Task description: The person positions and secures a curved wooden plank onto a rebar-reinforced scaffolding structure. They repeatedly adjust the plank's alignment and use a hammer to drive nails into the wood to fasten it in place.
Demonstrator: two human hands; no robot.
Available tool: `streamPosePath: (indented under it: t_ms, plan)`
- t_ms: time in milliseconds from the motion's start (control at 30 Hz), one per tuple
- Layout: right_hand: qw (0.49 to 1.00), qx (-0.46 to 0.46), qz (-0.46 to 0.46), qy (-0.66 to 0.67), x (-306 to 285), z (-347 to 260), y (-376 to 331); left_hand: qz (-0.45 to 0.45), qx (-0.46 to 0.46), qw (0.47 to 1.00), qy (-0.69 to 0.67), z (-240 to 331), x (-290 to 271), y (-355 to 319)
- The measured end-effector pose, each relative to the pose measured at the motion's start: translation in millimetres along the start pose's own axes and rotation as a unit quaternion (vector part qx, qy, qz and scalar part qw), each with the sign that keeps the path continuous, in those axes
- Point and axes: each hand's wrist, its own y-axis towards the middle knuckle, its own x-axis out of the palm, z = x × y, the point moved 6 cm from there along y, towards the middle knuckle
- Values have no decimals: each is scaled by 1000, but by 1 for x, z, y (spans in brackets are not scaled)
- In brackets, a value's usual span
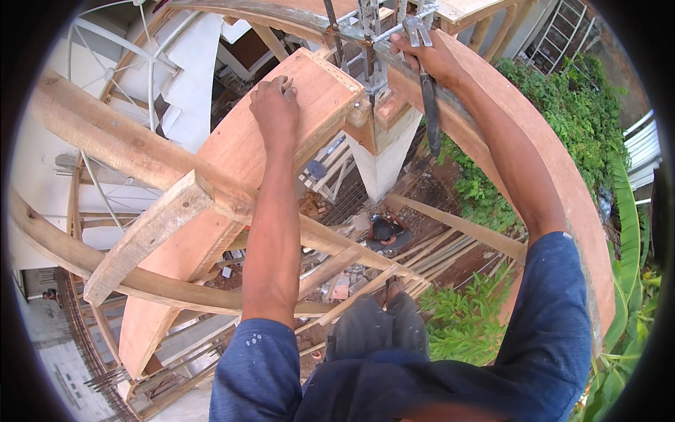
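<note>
My left hand (275, 109) is closed, with the fingertips pinched together over a plywood form panel (235, 144). Whatever small thing may be between those fingertips is too small to make out. In my right hand (439, 60) is a claw hammer (429, 105), gripped close below its metal head, with the dark handle pointing down. That hand is at the upper end of a curved plywood form (548, 165), beside upright steel rebar (369, 32). A short wooden block (390, 109) sits between the two forms, below the rebar.
Wooden beams (126, 141) cross at left, with a short timber (144, 239) across them. Far below are a concrete column (380, 169), a person (385, 231) and scattered poles. My foot (394, 287) is on narrow timbers. Green plants (562, 126) grow at right.
</note>
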Motion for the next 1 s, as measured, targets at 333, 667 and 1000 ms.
streamPosePath:
  t_ms: [333,667,1000]
  plan:
    - [995,-90,-6,-44,4,35,18,-33,-149,988,-37,-28,-25,12]
    - [990,-137,17,7,5,28,24,-80,-200,975,62,-22,-23,16]
    - [989,-6,4,149,1,-2,12,-34,-234,971,18,-42,-24,23]
